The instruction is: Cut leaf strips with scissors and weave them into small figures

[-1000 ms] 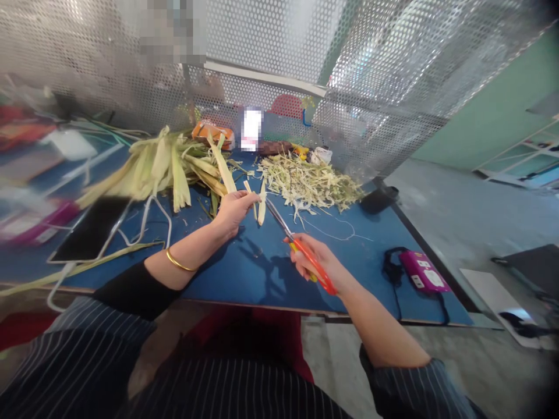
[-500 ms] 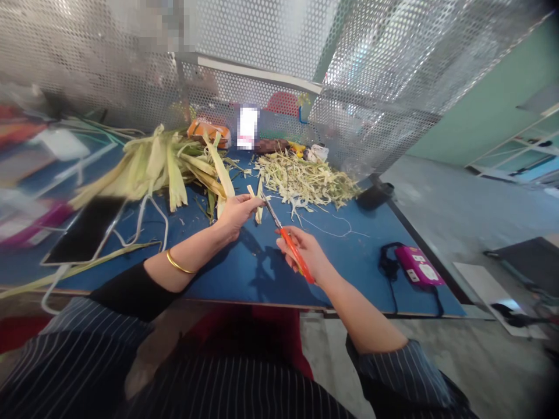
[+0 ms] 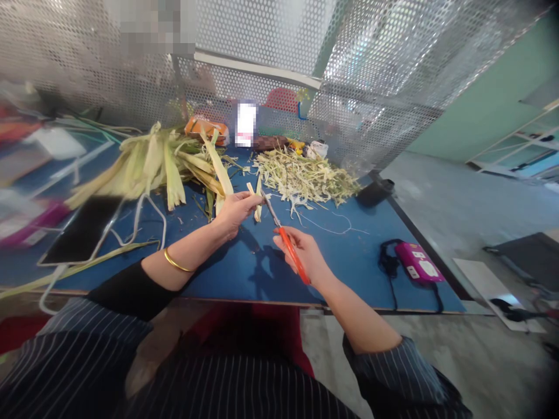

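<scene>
Left hand: thumb and fingers of the left hand close in a pinch on a pale strip, centre of the frame; bangle on the wrist.
Right hand: the right hand curls closed around the red handle of the scissors, just right of centre; blades point up and left, tips beside the left fingertips; whether the blades touch the strip cannot be told.
Husks: bundle of husks lies left of centre on the blue table.
Shreds: heap of shreds sits above and right of the scissors; thread lies below it.
Right side: black cup beside the shreds; purple box lower down, near the table edge.
</scene>
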The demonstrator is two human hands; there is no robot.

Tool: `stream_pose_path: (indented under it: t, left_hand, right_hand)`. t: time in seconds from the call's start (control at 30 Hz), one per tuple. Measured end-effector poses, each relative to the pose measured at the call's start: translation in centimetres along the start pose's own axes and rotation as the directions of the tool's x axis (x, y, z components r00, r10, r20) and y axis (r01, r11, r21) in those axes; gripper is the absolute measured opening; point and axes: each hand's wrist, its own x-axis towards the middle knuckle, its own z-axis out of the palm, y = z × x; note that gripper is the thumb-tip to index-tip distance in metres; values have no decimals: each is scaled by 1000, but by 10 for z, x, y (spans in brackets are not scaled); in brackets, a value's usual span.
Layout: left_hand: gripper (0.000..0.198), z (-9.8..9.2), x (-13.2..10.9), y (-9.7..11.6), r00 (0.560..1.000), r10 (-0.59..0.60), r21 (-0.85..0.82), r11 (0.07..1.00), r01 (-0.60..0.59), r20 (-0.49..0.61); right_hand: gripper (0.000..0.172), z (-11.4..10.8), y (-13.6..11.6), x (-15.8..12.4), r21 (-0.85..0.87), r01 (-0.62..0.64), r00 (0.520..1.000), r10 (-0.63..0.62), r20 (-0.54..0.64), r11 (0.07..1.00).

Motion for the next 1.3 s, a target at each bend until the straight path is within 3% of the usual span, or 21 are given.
stream_pose_path:
  t: [0.47, 0.6, 0.73, 0.87, 1.07, 1.3]
  left_hand:
    - [16, -2, 3, -4, 1000, -11, -11, 1000, 12, 14]
    - [19, -4, 3, 0, 999, -28, -38, 999, 29, 38]
    - [23, -4, 2, 4, 999, -27, -102, 994, 32, 46]
    - [18, -2, 2, 1, 994, -30, -150, 988, 45, 103]
    - [19, -3, 5, -4, 993, 65, -167, 985, -48, 95]
    - [22, 1, 3, -5, 995, -3, -254, 967, 28, 97]
  right_hand:
    - [46, 7, 12, 1, 38, 2, 1000, -1, -27, 999]
    - [42, 7, 6, 3, 130, 30, 994, -15, -112, 991]
    - [44, -5, -10, 11, 199, 157, 956, -99, -275, 967]
    - [50, -21, -22, 33, 182, 308, 907, -231, -351, 934]
    - [55, -21, -28, 73, 124, 297, 930, -257, -264, 947]
    - [46, -10, -9, 77, 129, 274, 958, -258, -129, 953]
